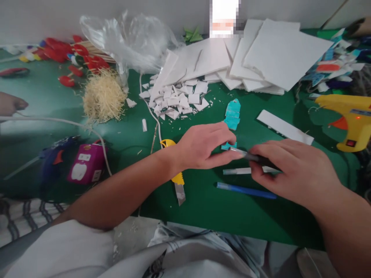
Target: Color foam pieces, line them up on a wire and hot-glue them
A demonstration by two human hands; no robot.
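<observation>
A dark marker with a clear grey end is gripped in my right hand, its end pointing left. My left hand curls its thumb and index finger around that end, in a loose pinch. Just beyond these fingertips, a turquoise-coloured foam piece lies on the green table; a small turquoise patch shows between the fingers. Below the hands are a blue marker and a pale marker, partly covered by my right hand. A yellow utility knife, blade out, lies under my left wrist.
White foam sheets and cut foam scraps lie at the back. At right are a yellow glue gun and a foam strip. Straw-like shreds, a purple box, a cable and another person's hand are at left.
</observation>
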